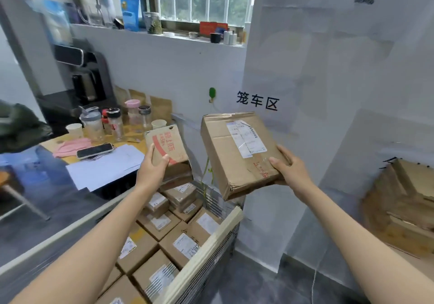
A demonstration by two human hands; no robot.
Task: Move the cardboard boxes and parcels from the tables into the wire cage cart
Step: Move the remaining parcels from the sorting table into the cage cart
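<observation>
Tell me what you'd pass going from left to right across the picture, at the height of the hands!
Phone → red-printed cardboard box, held by the left hand → bigger cardboard box with a shipping label, held by the right hand → pile of cardboard by the wall.

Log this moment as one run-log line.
left hand: grips red-printed box | right hand: grips labelled box | both over wire cage cart, part-filled

Above the parcel-filled wire cage cart (212, 239), a red-printed box (167, 147) and larger labelled box (234, 156) tilt.
</observation>
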